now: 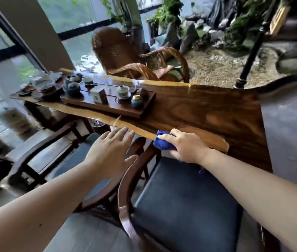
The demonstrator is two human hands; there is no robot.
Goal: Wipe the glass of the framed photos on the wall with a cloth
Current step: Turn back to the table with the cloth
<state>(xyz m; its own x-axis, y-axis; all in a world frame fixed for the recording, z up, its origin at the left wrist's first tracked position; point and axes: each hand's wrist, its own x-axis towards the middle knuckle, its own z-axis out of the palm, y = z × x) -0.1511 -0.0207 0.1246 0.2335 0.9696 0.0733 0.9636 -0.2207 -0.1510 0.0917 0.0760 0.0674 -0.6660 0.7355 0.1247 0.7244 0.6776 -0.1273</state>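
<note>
My right hand (184, 146) is closed around a bunched blue cloth (163, 141) at the near edge of a long wooden slab table (207, 110). Only the cloth's left part sticks out past my fingers. My left hand (110, 152) hovers open with fingers spread, just left of the cloth and in front of the table edge, holding nothing. No framed photos or wall are in view.
A wooden chair with a dark seat cushion (186, 204) stands right below my arms. On the table's left part sits a tea tray (107, 104) with cups and pots. A rattan armchair (125, 57) stands behind the table, a black post (249, 57) and rock garden at the back right.
</note>
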